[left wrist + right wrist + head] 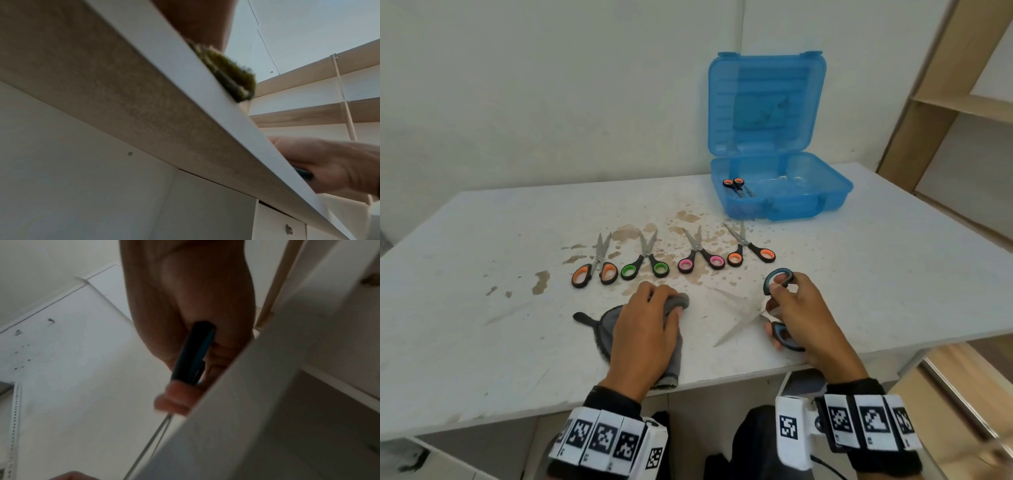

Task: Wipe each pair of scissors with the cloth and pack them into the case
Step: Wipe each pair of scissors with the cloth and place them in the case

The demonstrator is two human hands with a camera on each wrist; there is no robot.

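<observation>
Left hand [645, 329] lying on grey cloth [674, 368] at table's [482, 308] near edge, fingers curling into bunched fold at 12 o'clock. Right hand [799, 317] at 3 o'clock of cloth, gripping blue scissors [779, 308] by both loops, blades spreading wide toward 9 o'clock. Advice: be bringing cloth to blades, wiping spine to tip, away from edges. Blue case [784, 195] standing open at 1 o'clock, one pair inside.

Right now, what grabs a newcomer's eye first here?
The open blue case at the table's far right, one pair of scissors already inside. Then the row of four coloured-handled scissors mid-table on brown stains. Nearest, the right hand holds blue-handled scissors spread open, while the left hand grips the grey cloth.
</observation>
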